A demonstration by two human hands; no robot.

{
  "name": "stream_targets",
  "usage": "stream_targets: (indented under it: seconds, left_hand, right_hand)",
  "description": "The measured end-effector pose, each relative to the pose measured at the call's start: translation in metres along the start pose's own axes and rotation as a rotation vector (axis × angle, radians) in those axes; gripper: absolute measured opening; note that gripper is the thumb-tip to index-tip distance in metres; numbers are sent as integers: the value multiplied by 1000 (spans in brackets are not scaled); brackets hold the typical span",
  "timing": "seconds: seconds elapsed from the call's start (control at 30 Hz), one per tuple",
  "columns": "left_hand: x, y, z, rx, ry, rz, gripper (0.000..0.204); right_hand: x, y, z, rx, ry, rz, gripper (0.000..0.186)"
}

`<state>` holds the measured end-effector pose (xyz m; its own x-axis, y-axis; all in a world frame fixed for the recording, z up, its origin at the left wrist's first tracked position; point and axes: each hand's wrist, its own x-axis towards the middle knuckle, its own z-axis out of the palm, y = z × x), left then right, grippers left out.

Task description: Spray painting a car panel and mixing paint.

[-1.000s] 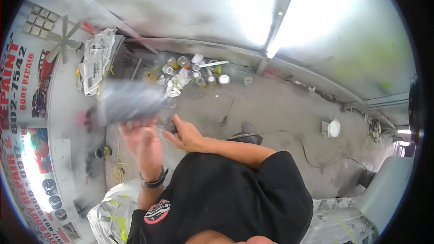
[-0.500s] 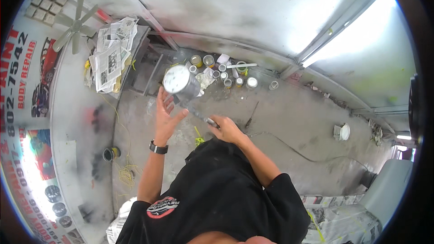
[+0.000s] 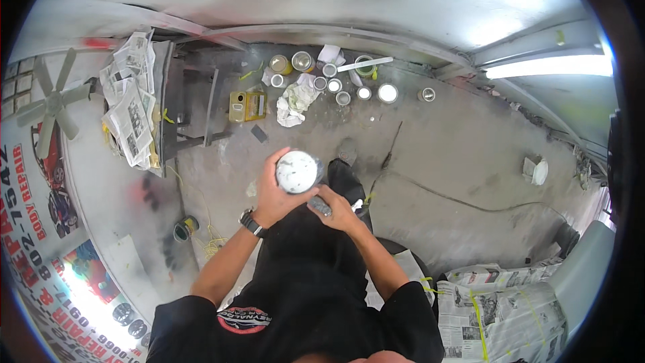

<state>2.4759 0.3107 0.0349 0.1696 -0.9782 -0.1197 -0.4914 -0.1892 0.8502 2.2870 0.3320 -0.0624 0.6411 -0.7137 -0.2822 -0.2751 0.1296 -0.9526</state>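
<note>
A spray gun with a round paint cup [image 3: 296, 172] is in front of my body, the cup's speckled white top facing up. My left hand [image 3: 270, 196] wraps round the side of the cup, its fingers partly hidden behind it. Closed on the gun's grey handle [image 3: 320, 206], my right hand [image 3: 341, 211] meets the left just below the cup. The gun's nozzle and trigger are hidden beneath the cup and hands.
Several open paint cans [image 3: 388, 93], a yellow rectangular tin [image 3: 247, 106] and a crumpled cloth [image 3: 297, 99] stand or lie along the far wall. A dark hose [image 3: 463, 203] crosses the floor. Newspaper-covered surfaces [image 3: 463, 316] are at lower right; a newspaper stack [image 3: 134, 117] is at left.
The spray gun has come down and nearer my body. My left hand, open beside the cup before, now grips it. My view has shifted, showing my leg and the yellow tin.
</note>
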Motion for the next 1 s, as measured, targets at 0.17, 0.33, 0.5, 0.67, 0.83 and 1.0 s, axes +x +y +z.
stream_targets:
  seconds: [0.17,0.33,0.5,0.67,0.83,1.0]
  left_hand:
    - [74,-14,13,-36,-303,-49,93]
    - [134,-39,38,249,-593,194,85]
    - [149,-87,81,267,-814,247,83]
    - [171,-146,117,225,-890,194,75]
    - [189,-230,176,107,-893,217,72]
    - [212,-299,217,42,-855,319,71]
  right_hand:
    - [19,44,-4,-16,182,36,39]
    - [20,94,2,-173,352,219,53]
    - [13,146,13,-350,398,354,59]
    - [27,205,17,-430,414,388,60]
    - [50,277,12,-410,400,408,57]
    - [80,356,9,-510,411,349,62]
